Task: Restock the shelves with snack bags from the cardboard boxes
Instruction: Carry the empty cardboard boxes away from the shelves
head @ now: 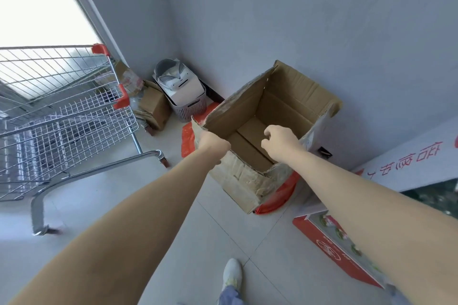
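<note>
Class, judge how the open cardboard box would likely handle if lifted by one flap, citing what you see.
The cardboard box looks empty, so it is probably light. Its near wall is creased and torn, so the flap the left hand grips may bend or rip.

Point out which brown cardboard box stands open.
The large box, its flap gripped by the left hand; the small box by the cart is shut.
</note>
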Tool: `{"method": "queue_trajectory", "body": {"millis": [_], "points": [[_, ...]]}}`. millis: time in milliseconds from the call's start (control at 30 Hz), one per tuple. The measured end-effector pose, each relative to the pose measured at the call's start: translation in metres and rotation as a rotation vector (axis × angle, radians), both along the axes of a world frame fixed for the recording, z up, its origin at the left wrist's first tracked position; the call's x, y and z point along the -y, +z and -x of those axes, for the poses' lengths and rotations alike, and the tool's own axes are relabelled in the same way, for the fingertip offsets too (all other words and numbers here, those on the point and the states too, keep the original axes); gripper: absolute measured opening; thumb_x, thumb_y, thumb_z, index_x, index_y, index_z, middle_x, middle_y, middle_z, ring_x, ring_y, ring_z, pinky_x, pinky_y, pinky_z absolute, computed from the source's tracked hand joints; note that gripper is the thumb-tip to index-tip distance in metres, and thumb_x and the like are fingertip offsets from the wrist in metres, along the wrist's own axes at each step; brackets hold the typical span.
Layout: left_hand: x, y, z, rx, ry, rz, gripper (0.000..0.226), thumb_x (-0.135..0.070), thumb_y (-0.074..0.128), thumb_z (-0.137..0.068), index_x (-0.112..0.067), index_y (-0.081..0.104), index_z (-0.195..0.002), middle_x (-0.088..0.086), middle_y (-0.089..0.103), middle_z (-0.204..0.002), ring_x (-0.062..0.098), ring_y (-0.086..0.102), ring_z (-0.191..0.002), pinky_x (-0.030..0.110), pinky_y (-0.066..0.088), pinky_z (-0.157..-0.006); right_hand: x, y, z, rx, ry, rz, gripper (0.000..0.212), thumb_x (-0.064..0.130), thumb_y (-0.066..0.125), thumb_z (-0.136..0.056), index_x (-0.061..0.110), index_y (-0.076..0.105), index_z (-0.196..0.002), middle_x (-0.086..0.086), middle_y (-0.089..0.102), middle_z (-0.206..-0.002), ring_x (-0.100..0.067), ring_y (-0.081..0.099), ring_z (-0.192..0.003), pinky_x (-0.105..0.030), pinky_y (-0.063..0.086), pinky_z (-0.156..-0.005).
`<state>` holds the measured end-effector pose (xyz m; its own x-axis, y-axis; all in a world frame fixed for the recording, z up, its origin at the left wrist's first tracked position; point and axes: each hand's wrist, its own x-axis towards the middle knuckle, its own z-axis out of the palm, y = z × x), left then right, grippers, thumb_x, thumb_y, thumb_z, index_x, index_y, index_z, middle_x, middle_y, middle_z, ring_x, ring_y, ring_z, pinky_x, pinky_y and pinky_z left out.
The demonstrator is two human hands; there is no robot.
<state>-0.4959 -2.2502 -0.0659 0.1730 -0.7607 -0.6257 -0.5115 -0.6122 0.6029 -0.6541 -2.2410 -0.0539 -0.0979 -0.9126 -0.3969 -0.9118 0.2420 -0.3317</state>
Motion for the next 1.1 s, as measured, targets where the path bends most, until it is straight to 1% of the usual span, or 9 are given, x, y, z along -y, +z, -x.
{"method": "queue_trajectory", "body": {"millis": [67, 100, 167, 267, 400, 567, 767, 967, 1100], "points": [[-0.008, 0.013, -0.013, 0.081, -0.084, 0.053, 0.026, -0.003, 0.051, -0.089, -0.016, 0.035, -0.073, 0.004, 0.041, -0.072, 0.015, 0.043, -0.06, 0.028, 0.047, -0.064, -0.004, 0.015, -0.019, 0.012, 0.116, 0.015, 0.035, 0.02, 0.049, -0.097, 0.01, 0.052, -0.13, -0.01, 0.058, -0.129, -0.026, 0.056, -0.114, -0.033, 0.046, -0.089], [-0.013, 0.022, -0.023, 0.131, -0.141, 0.103, 0.007, -0.003, 0.05, -0.089, -0.009, 0.046, -0.087, 0.004, 0.046, -0.077, 0.014, 0.046, -0.062, 0.027, 0.046, -0.059, -0.006, 0.024, -0.031, 0.011, 0.176, 0.026, 0.036, 0.021, 0.049, -0.097, 0.01, 0.051, -0.131, -0.009, 0.057, -0.13, -0.026, 0.056, -0.116, -0.034, 0.046, -0.091], [-0.025, 0.038, -0.05, 0.222, -0.246, 0.181, 0.034, -0.005, 0.049, -0.088, -0.003, 0.05, -0.122, 0.008, 0.06, -0.099, 0.018, 0.058, -0.077, 0.03, 0.052, -0.063, -0.011, 0.04, -0.058, -0.006, 0.311, 0.041, 0.036, 0.021, 0.049, -0.097, 0.008, 0.051, -0.131, -0.01, 0.056, -0.133, -0.027, 0.054, -0.119, -0.036, 0.046, -0.096], [-0.06, 0.069, -0.102, 0.372, -0.301, 0.245, 0.033, -0.01, 0.048, -0.089, -0.004, 0.056, -0.121, 0.013, 0.061, -0.119, 0.027, 0.059, -0.104, 0.036, 0.051, -0.085, -0.022, 0.061, -0.111, -0.062, 0.523, 0.046, 0.039, 0.018, 0.051, -0.094, 0.007, 0.051, -0.132, -0.011, 0.056, -0.133, -0.028, 0.052, -0.121, -0.038, 0.045, -0.098], [-0.136, 0.096, -0.187, 0.497, -0.244, 0.246, 0.033, -0.01, 0.051, -0.089, -0.007, 0.056, -0.122, 0.012, 0.06, -0.119, 0.03, 0.056, -0.107, 0.034, 0.046, -0.085, -0.063, 0.087, -0.196, -0.177, 0.803, 0.095, 0.039, 0.026, 0.056, -0.091, 0.011, 0.054, -0.127, -0.01, 0.056, -0.132, -0.03, 0.051, -0.122, -0.04, 0.043, -0.1], [-0.273, 0.117, -0.286, 0.57, -0.01, 0.221, 0.037, -0.012, 0.052, -0.091, -0.011, 0.054, -0.127, 0.009, 0.058, -0.127, 0.029, 0.054, -0.114, 0.033, 0.044, -0.092, -0.152, 0.118, -0.316, -0.199, 1.195, 0.181, 0.038, 0.023, 0.056, -0.092, 0.009, 0.051, -0.127, -0.013, 0.058, -0.127, -0.032, 0.053, -0.116, -0.036, 0.045, -0.092], [-0.455, 0.143, -0.354, 0.68, 0.387, 0.111, 0.038, -0.017, 0.053, -0.09, -0.012, 0.054, -0.128, 0.009, 0.056, -0.129, 0.03, 0.052, -0.118, 0.035, 0.045, -0.094, -0.292, 0.142, -0.44, -0.111, 1.665, 0.293, 0.046, 0.026, 0.058, -0.092, 0.014, 0.047, -0.136, -0.014, 0.057, -0.131, -0.031, 0.054, -0.119, -0.038, 0.045, -0.097], [-0.637, 0.151, -0.331, 0.739, 0.853, -0.072, 0.035, -0.018, 0.05, -0.09, -0.016, 0.054, -0.125, 0.006, 0.057, -0.123, 0.028, 0.053, -0.111, 0.031, 0.044, -0.09, -0.453, 0.148, -0.503, -0.076, 2.177, 0.329, 0.046, 0.029, 0.057, -0.092, 0.017, 0.046, -0.135, -0.009, 0.055, -0.132, -0.031, 0.053, -0.119, -0.04, 0.046, -0.097], [-0.735, 0.151, -0.266, 0.721, 1.135, -0.188, 0.024, -0.01, 0.05, -0.09, -0.004, 0.058, -0.113, 0.009, 0.06, -0.11, 0.029, 0.056, -0.101, 0.034, 0.045, -0.08, -0.564, 0.142, -0.503, -0.026, 2.506, 0.441, 0.037, 0.025, 0.054, -0.093, 0.014, 0.052, -0.128, -0.009, 0.054, -0.131, -0.029, 0.052, -0.118, -0.036, 0.044, -0.096]]}}
